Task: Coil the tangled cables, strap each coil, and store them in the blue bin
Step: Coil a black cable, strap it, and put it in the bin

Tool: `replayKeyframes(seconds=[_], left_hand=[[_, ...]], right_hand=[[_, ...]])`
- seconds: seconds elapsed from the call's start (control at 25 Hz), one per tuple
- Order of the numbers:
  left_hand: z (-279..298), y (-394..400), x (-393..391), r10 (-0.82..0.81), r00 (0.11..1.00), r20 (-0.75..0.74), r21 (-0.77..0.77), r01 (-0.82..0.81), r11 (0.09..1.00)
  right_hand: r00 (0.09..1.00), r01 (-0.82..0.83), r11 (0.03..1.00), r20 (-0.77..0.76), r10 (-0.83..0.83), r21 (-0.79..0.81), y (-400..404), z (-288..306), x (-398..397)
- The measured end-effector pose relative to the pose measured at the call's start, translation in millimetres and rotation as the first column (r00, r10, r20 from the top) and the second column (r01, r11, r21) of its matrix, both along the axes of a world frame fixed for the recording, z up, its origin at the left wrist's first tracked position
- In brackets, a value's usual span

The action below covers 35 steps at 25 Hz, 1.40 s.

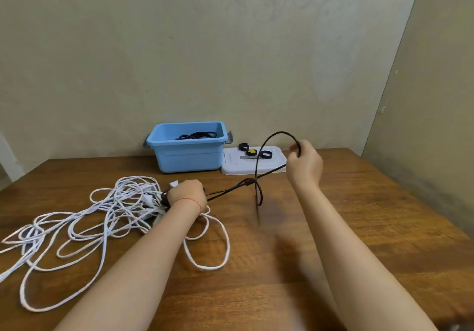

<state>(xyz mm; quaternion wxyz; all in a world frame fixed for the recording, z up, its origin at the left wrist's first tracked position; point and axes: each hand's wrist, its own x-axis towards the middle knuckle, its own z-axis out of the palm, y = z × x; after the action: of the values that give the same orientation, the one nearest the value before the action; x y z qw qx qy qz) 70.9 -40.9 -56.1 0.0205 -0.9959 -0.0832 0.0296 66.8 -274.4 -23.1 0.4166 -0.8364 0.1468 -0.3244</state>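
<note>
A white lid (pixel 252 167) lay flat on the wooden table (pixel 359 215) just right of the blue bin (pixel 188 155), carrying small black strap rings (pixel 265 154) and a yellow piece (pixel 252 151) among them. The bin stood against the pale patterned wall (pixel 205 48), smooth plastic with grey latches at both ends, and a dark coiled cable (pixel 197 135) already rested inside it. Between the person and the bin nothing blocked the way except the cables themselves.

The white cable (pixel 107 218) sprawled in loose, braided-looking loops over the left part of the table — a tangle with a white plug (pixel 173 184) showing near its top. The left hand (pixel 187 194) sat on that tangle with fingers curled down, gripping the near end of the black cable (pixel 266 141) where the two met. From there the thin, glossy black cable ran taut to the right, knotted on itself in mid-air, then arched up into the right hand (pixel 304 162), which was raised above the table and closed around it — thumb and fingers pinching the arc. A short blurred end hung below the knot.
</note>
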Motion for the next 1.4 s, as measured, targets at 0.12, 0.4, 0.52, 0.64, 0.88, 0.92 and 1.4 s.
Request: replayKeyframes(seconds=[0.12,0.4,0.52,0.64,0.88,0.92,1.4], left_hand=[[7,13,1,0.052,0.999,-0.018,-0.034,-0.052,0.998],[47,20,11,0.057,0.982,0.178,-0.755,0.1,0.648],[59,15,5,0.031,0.996,0.088,-0.907,0.067,0.415],[52,10,-3,-0.087,0.995,0.037,-0.891,0.073,0.448],[50,5,1,-0.082,0.995,0.05,-0.905,0.08,0.417],[51,1,2,-0.102,0.994,0.036,-0.899,0.077,0.431],[21,-5,4,-0.101,0.971,0.218,-0.683,0.226,0.694]], right_hand=[[0.984,0.179,0.977,0.041,-0.175,-0.114,-8,-1,-1],[0.941,0.027,0.998,-0.336,-0.043,-0.053,9,-9,8],[0.929,0.001,1.0,-0.37,0.005,0.017,10,-21,9],[0.967,0.001,0.998,-0.256,0.015,0.061,9,-27,8],[0.989,0.039,0.832,-0.142,0.049,0.553,-35,-3,12],[0.99,0.057,0.821,-0.136,0.025,0.568,-39,-1,14],[0.653,-0.743,0.554,-0.585,0.48,-0.375,105,-73,2]])
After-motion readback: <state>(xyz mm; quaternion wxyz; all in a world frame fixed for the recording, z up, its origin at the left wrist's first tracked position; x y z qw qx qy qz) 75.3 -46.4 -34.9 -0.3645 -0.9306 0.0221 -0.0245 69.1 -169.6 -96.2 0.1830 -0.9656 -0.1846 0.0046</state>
